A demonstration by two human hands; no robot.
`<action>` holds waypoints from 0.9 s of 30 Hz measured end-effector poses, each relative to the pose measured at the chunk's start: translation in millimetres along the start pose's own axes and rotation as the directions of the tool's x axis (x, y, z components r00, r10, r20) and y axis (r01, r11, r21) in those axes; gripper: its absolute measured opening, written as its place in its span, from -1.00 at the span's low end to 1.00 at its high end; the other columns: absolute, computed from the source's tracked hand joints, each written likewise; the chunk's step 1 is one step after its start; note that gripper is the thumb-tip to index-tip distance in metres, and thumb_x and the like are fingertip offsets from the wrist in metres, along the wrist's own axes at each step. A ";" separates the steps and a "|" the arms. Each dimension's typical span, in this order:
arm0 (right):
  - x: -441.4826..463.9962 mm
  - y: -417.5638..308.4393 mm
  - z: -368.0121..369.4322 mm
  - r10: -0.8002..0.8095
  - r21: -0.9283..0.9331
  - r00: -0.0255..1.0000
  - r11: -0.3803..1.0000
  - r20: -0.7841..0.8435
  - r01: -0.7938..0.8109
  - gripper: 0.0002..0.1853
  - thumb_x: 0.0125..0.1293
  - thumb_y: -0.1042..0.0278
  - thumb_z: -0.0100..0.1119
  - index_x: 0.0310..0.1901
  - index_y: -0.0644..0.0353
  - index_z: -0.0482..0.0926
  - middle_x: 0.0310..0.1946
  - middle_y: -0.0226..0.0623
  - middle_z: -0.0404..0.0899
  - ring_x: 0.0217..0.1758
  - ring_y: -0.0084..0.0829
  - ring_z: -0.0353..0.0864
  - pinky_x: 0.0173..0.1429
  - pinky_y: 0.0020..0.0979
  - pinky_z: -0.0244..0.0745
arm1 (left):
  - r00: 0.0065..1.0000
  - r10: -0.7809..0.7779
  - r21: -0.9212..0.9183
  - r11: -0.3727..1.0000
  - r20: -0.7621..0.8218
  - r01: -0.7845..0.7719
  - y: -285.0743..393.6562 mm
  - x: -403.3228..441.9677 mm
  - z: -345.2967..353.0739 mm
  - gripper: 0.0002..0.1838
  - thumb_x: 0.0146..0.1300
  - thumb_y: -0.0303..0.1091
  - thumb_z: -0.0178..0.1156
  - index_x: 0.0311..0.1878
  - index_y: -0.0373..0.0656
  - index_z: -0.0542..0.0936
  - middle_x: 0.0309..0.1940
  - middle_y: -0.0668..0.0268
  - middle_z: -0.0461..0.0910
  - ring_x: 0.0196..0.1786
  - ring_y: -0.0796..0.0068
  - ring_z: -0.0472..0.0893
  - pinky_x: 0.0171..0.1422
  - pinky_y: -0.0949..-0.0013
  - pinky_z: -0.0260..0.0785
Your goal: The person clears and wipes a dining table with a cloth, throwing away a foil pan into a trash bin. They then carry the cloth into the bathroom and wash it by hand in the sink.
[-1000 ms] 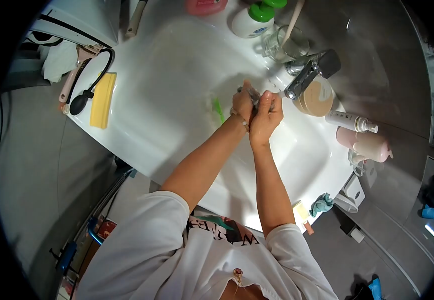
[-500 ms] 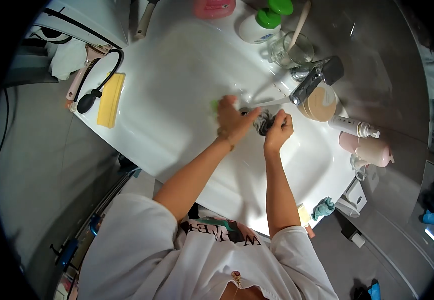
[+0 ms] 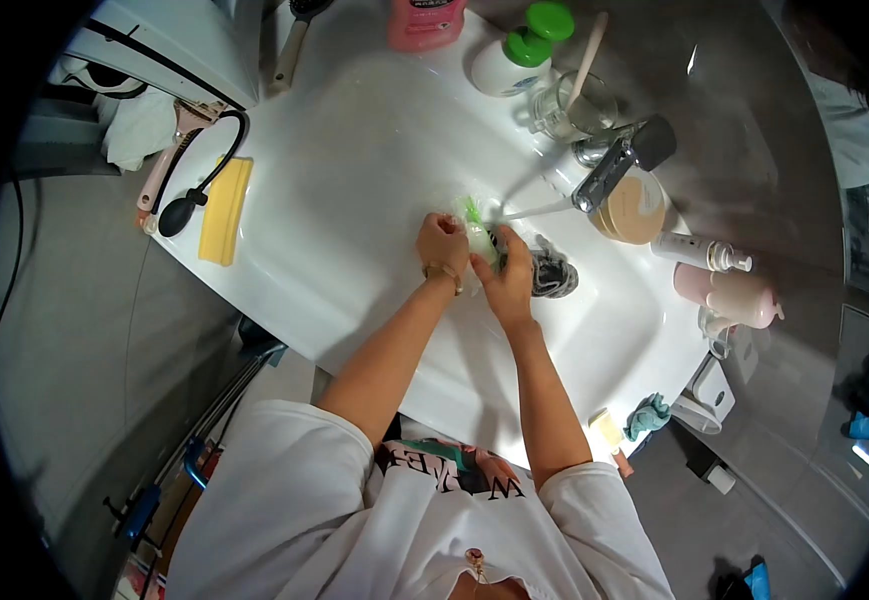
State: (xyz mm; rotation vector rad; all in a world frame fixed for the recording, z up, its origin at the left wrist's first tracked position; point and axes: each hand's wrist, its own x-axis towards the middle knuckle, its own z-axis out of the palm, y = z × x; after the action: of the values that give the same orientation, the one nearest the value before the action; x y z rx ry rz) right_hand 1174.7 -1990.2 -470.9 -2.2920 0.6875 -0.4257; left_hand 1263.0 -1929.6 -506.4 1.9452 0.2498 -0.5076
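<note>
In the white sink point(image 3: 334, 180), my left hand point(image 3: 441, 245) is closed, its fingers curled at the left side of a pale green, wet-looking thing point(image 3: 478, 238) with a bright green tip. What kind of thing it is cannot be made out. My right hand point(image 3: 509, 275) comes up to it from the other side, with thumb and fingers apart and the thumb near its lower end. Just right of that hand, a dark grey, wet, frayed-looking bundle point(image 3: 554, 275) lies on the sink's bottom. Above the hands reaches the faucet point(image 3: 609, 180), with a stream of water from its spout.
Along the right rim stand a green-capped pump bottle point(image 3: 509, 65), a glass cup point(image 3: 564, 110), a round tan-lidded jar point(image 3: 634, 210) and a white pump bottle point(image 3: 699, 250). A yellow block point(image 3: 224, 212) and a black rubber bulb point(image 3: 179, 215) lie on the left rim.
My right hand has let go of the dark bundle and moved left to the green thing. The bundle now lies lower right. My left hand has curled its fingers and shifted slightly left.
</note>
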 end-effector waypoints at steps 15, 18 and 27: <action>37.8 20.0 -36.5 0.343 0.754 0.719 0.045 0.604 -0.655 -0.56 0.12 0.46 0.00 0.10 0.24 0.31 -0.08 -0.14 0.48 -0.06 -0.27 0.53 -0.03 -0.30 0.48 | 0.962 0.146 -0.349 0.935 0.232 -0.058 38.9 15.0 -0.9 -0.69 0.08 -0.19 0.24 -0.24 -0.26 0.53 -0.45 0.33 0.55 -0.35 0.46 0.55 -0.24 0.43 0.41; 49.3 22.4 -39.3 0.276 0.724 0.701 0.024 0.658 -0.689 -0.57 0.13 0.47 0.02 0.08 0.29 0.31 -0.08 -0.11 0.47 -0.06 -0.26 0.54 -0.04 -0.30 0.50 | 0.827 0.025 -0.449 0.849 0.561 0.279 42.5 11.2 -8.9 -0.73 0.19 -0.18 0.18 -0.19 -0.19 0.52 -0.43 0.40 0.51 -0.40 0.61 0.49 -0.30 0.51 0.36; 48.2 22.8 -51.3 0.232 0.719 0.712 0.068 0.663 -0.692 -0.66 0.20 0.49 0.03 0.03 0.34 0.34 -0.10 -0.16 0.49 -0.07 -0.31 0.55 -0.02 -0.31 0.52 | 0.628 0.148 -0.510 0.735 0.764 0.446 55.1 2.9 3.5 -0.73 0.20 -0.22 0.17 -0.17 -0.24 0.54 -0.40 0.36 0.53 -0.39 0.61 0.52 -0.39 0.51 0.36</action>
State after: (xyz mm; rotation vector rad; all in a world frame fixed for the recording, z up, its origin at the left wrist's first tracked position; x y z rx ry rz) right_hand 1181.1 -2059.5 -445.8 -0.7492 0.6485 0.0187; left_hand 1286.5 -1955.9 -463.8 0.8539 0.0252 -1.1588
